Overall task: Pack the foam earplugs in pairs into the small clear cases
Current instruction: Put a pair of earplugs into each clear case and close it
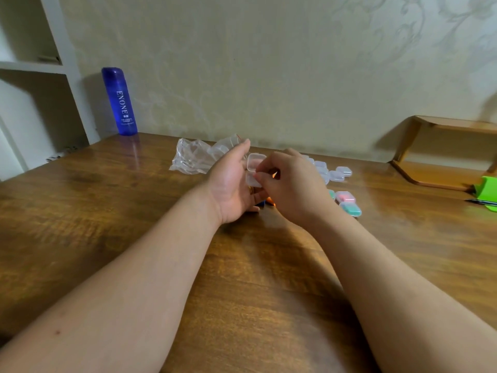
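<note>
My left hand point(231, 184) holds a small clear case point(255, 162) with its lid open, above the middle of the wooden table point(134, 216). My right hand point(291, 181) pinches at the case's edge, and a bit of orange earplug point(274, 174) shows between its fingers. More orange and blue earplugs point(265, 202) peek out beneath my hands. Empty clear cases point(337, 175) lie in a cluster behind my right hand. Closed cases holding pink and green earplugs point(347, 203) lie to its right.
A crumpled clear plastic bag point(196, 158) lies behind my left hand. A tall blue bottle point(119, 102) stands at the back left by white shelves. A wooden rack point(441, 154), a green object point(485, 188) and a pen point(481, 202) sit at the right.
</note>
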Tool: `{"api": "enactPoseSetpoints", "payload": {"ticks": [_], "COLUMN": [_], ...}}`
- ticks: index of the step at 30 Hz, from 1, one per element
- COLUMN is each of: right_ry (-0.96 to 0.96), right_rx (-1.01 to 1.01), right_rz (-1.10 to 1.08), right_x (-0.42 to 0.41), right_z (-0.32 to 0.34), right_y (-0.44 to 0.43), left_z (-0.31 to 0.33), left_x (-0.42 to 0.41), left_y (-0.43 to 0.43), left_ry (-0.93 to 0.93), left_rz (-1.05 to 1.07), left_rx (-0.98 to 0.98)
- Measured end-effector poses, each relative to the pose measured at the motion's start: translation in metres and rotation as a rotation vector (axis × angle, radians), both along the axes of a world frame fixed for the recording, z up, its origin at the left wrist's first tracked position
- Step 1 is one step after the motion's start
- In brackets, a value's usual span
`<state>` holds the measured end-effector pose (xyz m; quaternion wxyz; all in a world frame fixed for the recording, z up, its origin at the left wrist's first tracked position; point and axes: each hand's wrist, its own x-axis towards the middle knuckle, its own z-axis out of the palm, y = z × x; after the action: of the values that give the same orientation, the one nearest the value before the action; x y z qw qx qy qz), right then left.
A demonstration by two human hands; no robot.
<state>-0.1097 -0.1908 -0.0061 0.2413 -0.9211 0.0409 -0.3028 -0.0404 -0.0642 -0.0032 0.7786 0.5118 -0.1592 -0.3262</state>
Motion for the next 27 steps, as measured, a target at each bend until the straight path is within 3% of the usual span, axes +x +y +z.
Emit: {"api": "enactPoseSetpoints", "payload": {"ticks": [14, 17, 22, 27], "right_ry": [-0.023, -0.046, -0.133, 0.105], "right_rx": [-0.073, -0.003, 0.242, 0.157], "right_rz": [-0.002, 0.011, -0.100, -0.143], "right_x": [-0.001, -0.001, -0.003, 0.000], "right_z": [-0.002, 0.000, 0.008, -0.005], "right_y": [0.007, 0.006, -0.008, -0.009], "left_z": [-0.001, -0.001, 0.006, 0.008], "left_x": [0.002, 0.003, 0.015, 0.021], "left_y": [-0.002, -0.002, 0.004, 0.012], "left_ry": [-0.041, -0.033, 0.019, 0.112], "left_rz": [-0.020, -0.004, 0.274, 0.421], "left_rx": [0.005, -0.005, 0.005, -0.057]}}
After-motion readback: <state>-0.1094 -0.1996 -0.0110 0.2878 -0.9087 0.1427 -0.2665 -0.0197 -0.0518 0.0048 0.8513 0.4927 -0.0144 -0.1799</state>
